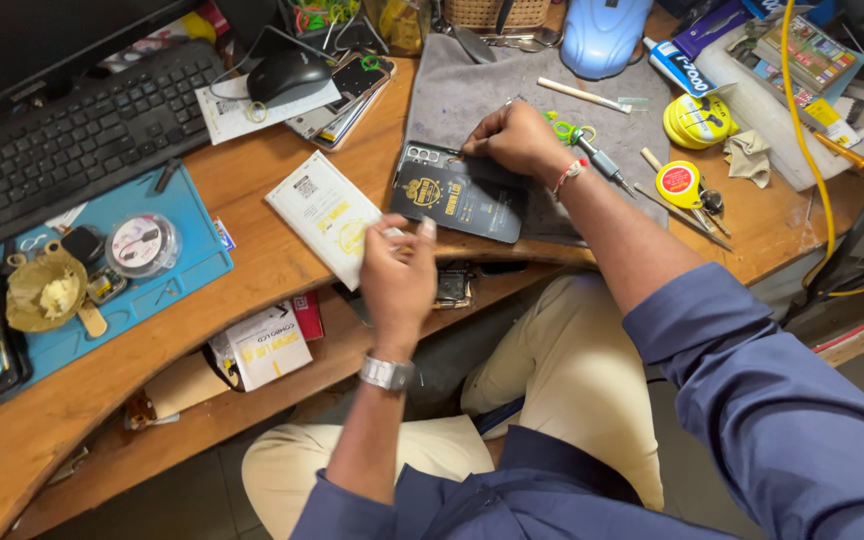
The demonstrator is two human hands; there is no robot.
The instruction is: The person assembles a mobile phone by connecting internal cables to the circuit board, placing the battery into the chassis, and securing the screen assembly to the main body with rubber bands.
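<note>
Left hand (pixel 398 280): nearest the camera, wristwatch on the wrist, back of the hand up; fingers curled, thumb and forefinger pinched on the near corner of a white packet (pixel 328 215).
White packet: flat, lying on the wooden desk (pixel 272 290), running from the left hand's fingertips away and to the left.
Right hand (pixel 515 140): beyond the left hand and to its right, red thread band at the wrist; fingers bent and pressed onto the far edge of a phone (pixel 457 192). Whether they pinch anything small cannot be told.
Phone: dark, back up, yellow emblem on it; lies between the two hands, its far end under the right hand's fingers, resting partly on a grey cloth (pixel 512 90).
Screwdriver (pixel 597 158): on the cloth just right of the right wrist.
Yellow tape rolls (pixel 700 120): further right of the right hand, apart from it.
Blue mat (pixel 152 290): well left of the left hand, carrying small parts.
Keyboard (pixel 72 140): beyond the blue mat, far left.
</note>
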